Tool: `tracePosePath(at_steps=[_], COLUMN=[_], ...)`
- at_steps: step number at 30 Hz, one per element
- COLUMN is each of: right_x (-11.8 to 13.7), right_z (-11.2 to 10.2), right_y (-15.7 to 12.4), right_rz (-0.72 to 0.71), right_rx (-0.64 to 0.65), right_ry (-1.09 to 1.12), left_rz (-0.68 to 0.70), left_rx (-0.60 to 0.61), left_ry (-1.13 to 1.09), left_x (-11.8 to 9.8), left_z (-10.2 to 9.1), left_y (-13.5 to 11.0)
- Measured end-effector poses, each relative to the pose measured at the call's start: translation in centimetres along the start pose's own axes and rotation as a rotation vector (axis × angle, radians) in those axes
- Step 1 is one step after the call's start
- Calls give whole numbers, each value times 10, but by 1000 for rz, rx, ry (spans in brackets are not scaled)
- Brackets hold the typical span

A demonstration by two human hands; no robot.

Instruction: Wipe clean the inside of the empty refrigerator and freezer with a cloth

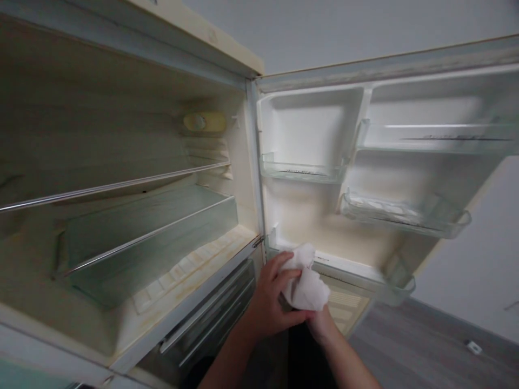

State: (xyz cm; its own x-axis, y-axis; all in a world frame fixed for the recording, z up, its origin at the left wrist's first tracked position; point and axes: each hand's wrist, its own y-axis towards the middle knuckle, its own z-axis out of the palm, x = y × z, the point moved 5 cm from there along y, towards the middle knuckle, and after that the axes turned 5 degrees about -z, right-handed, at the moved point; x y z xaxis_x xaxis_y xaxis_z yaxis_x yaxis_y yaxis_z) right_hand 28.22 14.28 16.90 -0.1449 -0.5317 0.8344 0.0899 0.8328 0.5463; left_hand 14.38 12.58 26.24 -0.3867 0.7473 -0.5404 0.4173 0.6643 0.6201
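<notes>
A crumpled white paper tissue (308, 286) is between my two hands, in front of the open fridge door. My left hand (267, 300) is closed on the tissue's left side, its fingers bent over the top and its thumb reaching below. From below right, my right hand (319, 323) meets the tissue and appears to grip it; the tissue covers most of its fingers. Just behind the hands is the lowest door shelf (365, 283), partly hidden by them.
To the left stands the fridge compartment with a glass shelf (121, 183), a clear drawer (162, 232) and a stained floor ledge (194, 265). The open door (312, 124) spreads right with clear racks (302, 172). Below is a lower compartment (211, 313). A small white object (473, 347) lies on the floor.
</notes>
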Motion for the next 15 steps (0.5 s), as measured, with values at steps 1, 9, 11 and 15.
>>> tracePosePath(at_steps=[1,9,11,15], right_x=[1,30,26,47], right_z=[2,25,18,8], right_y=[-2,-6,-13,-40], right_rz=[49,294,202,-383], right_rx=[4,155,-57,-293], right_ry=[30,264,154,-148], left_rz=[-25,-460,-468,-467], left_rx=[-17,-134,-136,-162], left_ry=[-5,-255,-255,-255], left_x=[0,14,19,27], left_z=[-4,-20,-18,-12], left_y=[-2,-13,-10,-8])
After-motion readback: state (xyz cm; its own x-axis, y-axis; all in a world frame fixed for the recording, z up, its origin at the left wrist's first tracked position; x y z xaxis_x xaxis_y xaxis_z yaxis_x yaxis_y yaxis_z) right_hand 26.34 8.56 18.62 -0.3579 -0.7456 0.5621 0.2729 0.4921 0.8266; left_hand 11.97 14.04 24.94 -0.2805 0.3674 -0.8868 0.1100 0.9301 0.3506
